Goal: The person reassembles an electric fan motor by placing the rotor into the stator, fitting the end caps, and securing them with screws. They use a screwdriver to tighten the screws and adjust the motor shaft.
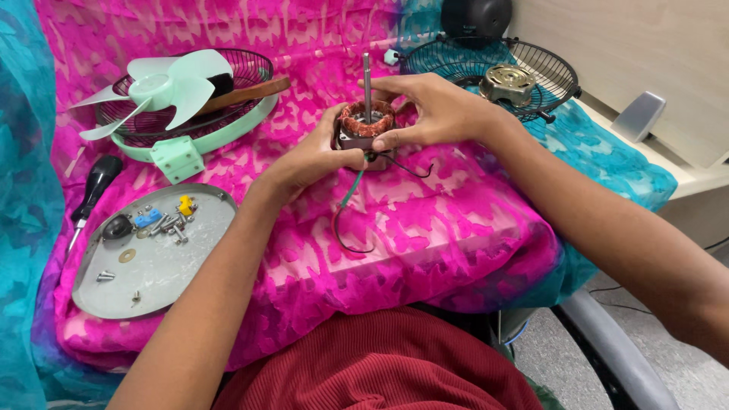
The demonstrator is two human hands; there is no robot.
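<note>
Both hands hold a small fan motor (pixel 364 129) in the upper middle of the frame, over a pink cloth (pixel 425 228). The left hand (pixel 315 156) has a snug grip on its left side. The right hand (pixel 429 110) closes over its right side and top. The motor's thin metal shaft (pixel 367 76) points straight up between them. Both hands touch it, equally near. Wires (pixel 349 205) hang down toward the person.

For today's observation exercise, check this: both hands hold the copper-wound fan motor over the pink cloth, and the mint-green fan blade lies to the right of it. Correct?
Not quite. In the head view the fan blade lies to the left of the motor, on a grille. The rest stands.
</note>
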